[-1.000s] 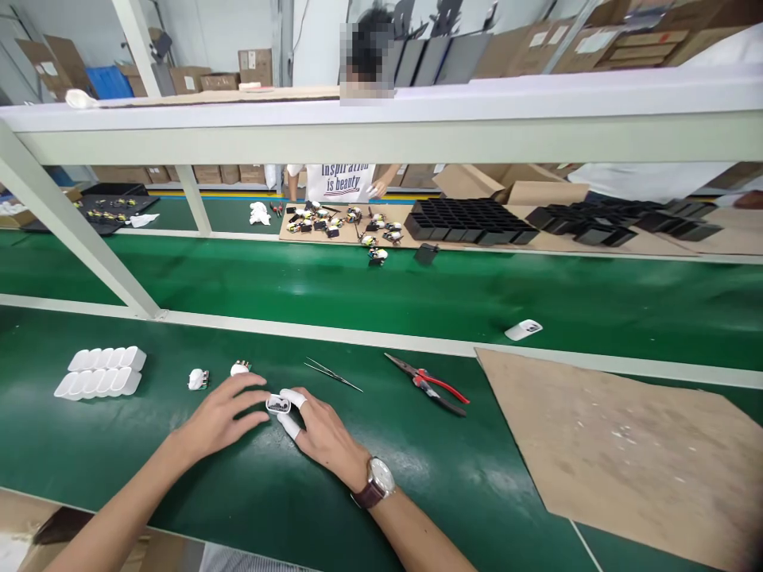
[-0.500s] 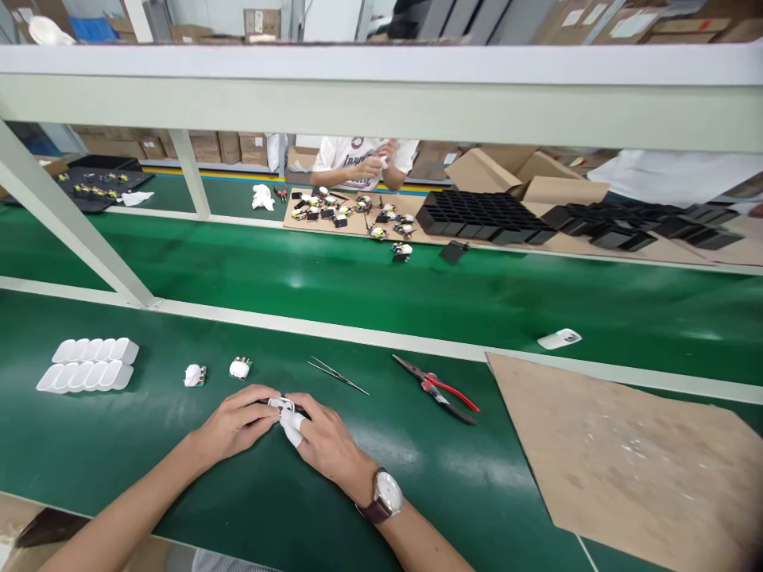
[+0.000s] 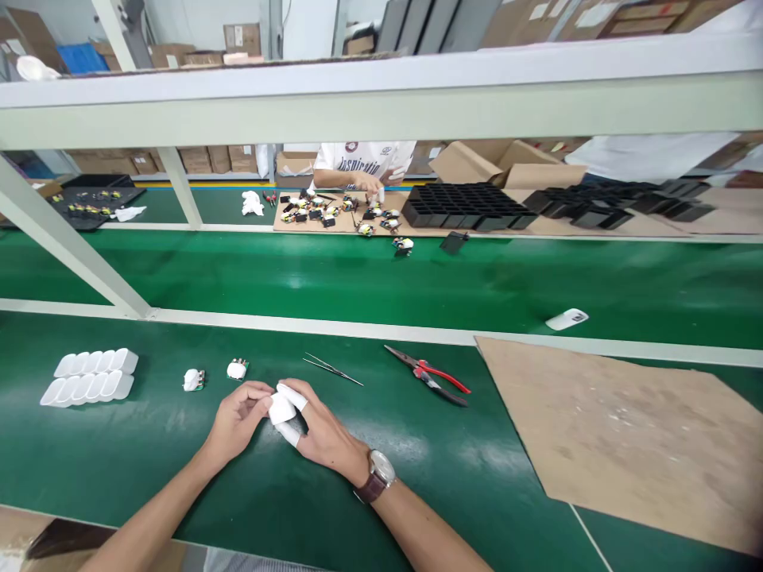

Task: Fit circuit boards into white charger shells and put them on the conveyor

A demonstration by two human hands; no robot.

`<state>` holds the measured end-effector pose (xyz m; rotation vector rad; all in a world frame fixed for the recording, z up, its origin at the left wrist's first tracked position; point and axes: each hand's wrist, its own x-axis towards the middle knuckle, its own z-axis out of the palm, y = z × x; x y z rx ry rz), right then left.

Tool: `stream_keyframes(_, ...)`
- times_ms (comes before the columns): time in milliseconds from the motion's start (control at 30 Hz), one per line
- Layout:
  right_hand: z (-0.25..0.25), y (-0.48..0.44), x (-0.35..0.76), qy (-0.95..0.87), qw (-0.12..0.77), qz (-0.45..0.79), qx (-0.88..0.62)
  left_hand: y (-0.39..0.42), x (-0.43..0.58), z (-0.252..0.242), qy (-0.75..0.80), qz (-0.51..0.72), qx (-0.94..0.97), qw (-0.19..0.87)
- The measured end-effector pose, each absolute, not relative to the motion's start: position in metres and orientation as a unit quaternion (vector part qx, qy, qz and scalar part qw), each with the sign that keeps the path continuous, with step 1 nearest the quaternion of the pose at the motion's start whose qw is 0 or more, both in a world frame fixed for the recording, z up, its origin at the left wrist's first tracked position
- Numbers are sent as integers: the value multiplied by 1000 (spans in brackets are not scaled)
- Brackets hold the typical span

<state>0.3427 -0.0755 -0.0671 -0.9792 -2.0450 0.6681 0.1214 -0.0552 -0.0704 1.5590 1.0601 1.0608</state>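
Observation:
A small white plastic housing with a rounded side sits between my two hands, just above the green bench. My left hand pinches its left edge with thumb and fingertips. My right hand, with white finger cots on thumb and forefinger, closes round its right side. Beyond my left hand lie two small circuit boards with white domed tops, one nearer and one farther left. Metal tweezers rest past my right hand, and red-and-black long-nose pliers lie to their right.
White open cups stand in two joined rows at the left. A cardboard sheet covers the bench's right. Across the green belt, a person's hand reaches among small assemblies near black trays. A white shell lies on the belt.
The white piece has been turned: its smooth outer side shows instead of its open inside. My right forefinger and thumb now spread round it. The co-worker's hands have lowered to the assemblies.

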Motion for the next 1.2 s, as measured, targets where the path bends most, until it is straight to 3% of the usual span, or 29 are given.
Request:
stream_keyframes(100,-69,-75,338,-757,447,296,-373,-55,126,-65,462,402,524,592)
stream_keyframes(233,-77,-72,336,-726,475,336,-368,-54,126,-53,453,363,482,656)
stream_keyframes(567,-88,-70,337,-715,480,346,-373,-53,127,-47,454,343,470,675)
stream_keyframes(767,-71,-68,348,-784,419,290,-354,-53,123,-53,423,362,472,683)
stream_keyframes(867,-66,-55,370,-808,394,148,-413,-41,116,-52,429,358,559,612)
stream_keyframes(967,-73,-38,396,-790,312,1,-527,-3,103,-41,462,351,712,396)
stream_keyframes(1067,-86,-26,415,-769,280,-50,-573,59,85,-23,496,345,769,211)
stream_keyframes(1200,-95,-20,423,-740,302,-88,-595,137,65,-7,550,367,742,109)
